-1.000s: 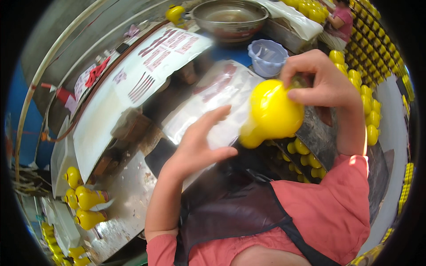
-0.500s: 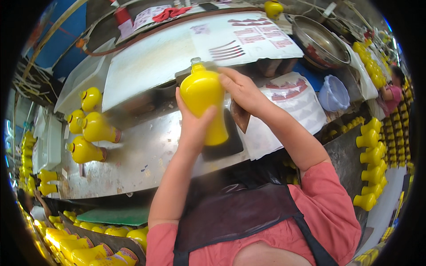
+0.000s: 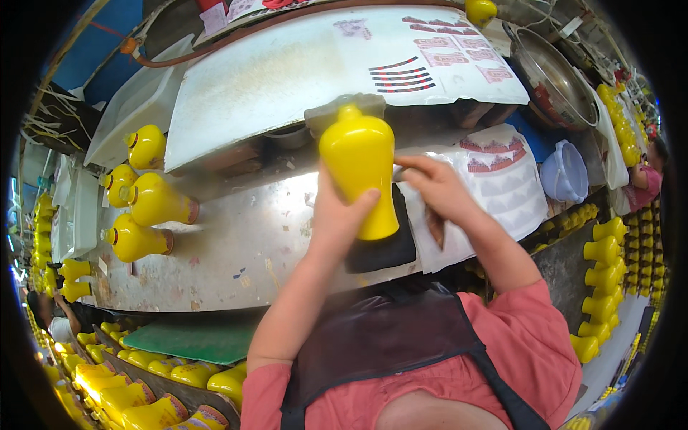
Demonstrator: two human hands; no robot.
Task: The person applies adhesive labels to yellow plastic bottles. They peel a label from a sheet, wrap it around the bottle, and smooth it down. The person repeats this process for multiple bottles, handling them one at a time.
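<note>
A yellow bottle [image 3: 358, 168] with broad shoulders and a narrow neck stands tilted over the metal bench, its neck pointing away from me. My left hand [image 3: 342, 208] is wrapped round its left side, thumb across the front. Beside the bottle's right side is my right hand [image 3: 437, 188], forefinger stretched toward it; whether it touches cannot be made out. A brown, flat, pointed piece [image 3: 434, 228] sticks out beneath that palm, held in the curled fingers. Under the bottle's base lies a black pad [image 3: 390, 251]. A grey, blurred object [image 3: 315, 120] sits behind the neck.
Several yellow bottles [image 3: 159, 199] stand at the left of the metal bench [image 3: 222, 265]. A white board [image 3: 265, 79] carries dark strips [image 3: 403, 75] and printed pieces. Printed sheets [image 3: 502, 183], a lilac bucket [image 3: 564, 172] and a metal pan [image 3: 555, 75] are at right.
The right hand has come down from the bottle's shoulder to lower beside its body, the brown piece moving with it. The left hand still grips the bottle. The whole view has shifted.
</note>
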